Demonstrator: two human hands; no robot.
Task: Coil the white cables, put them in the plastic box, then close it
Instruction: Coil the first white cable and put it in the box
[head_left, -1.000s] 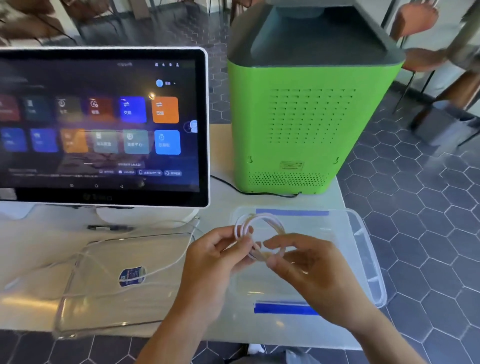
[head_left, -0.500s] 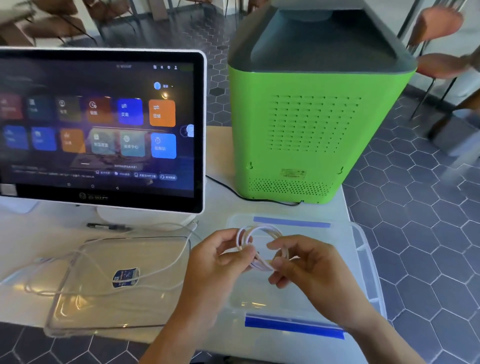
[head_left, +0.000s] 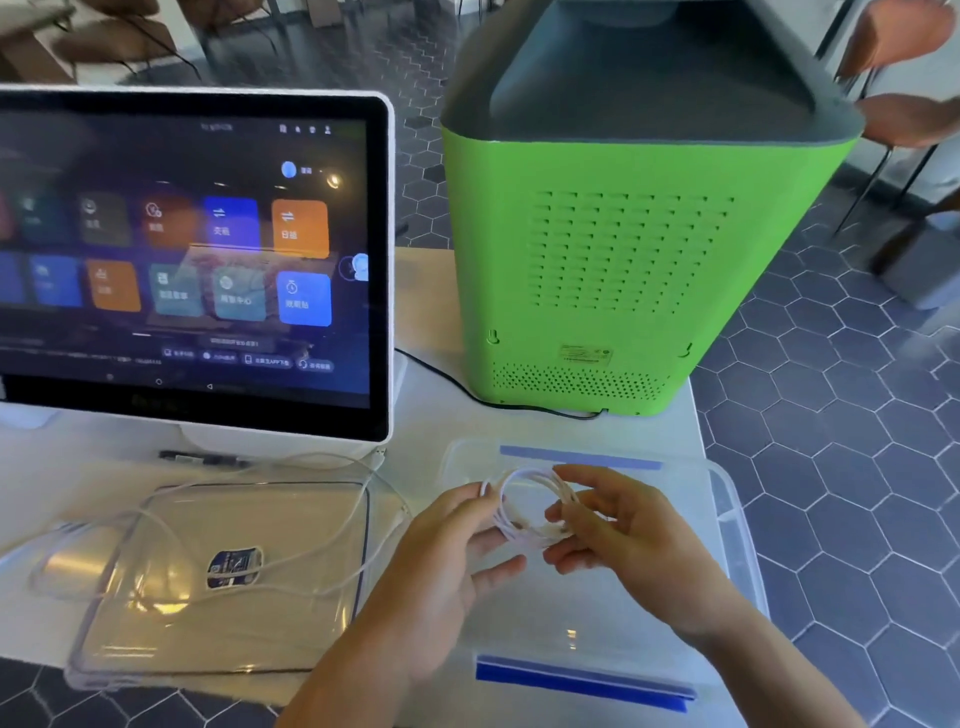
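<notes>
A small coil of white cable (head_left: 524, 499) hangs between both hands above the clear plastic box (head_left: 727, 519) with blue clips, at the table's right end. My left hand (head_left: 457, 561) pinches the coil's left side. My right hand (head_left: 623, 525) curls its fingers round the coil's right side. A second white cable (head_left: 332, 530) lies loose across the clear lid (head_left: 218, 639), which rests flat on the table to the left of the box.
A touchscreen monitor (head_left: 197, 249) stands at the back left, with a dark pen (head_left: 202, 458) at its base. A green machine (head_left: 623, 270) with a black cord (head_left: 467, 387) stands behind the box. The table's right edge runs along the box; hexagon floor tiles lie beyond.
Both hands have turned the coil slightly; my right hand's fingers now spread more loosely round its right side. The camera has shifted a little nearer.
</notes>
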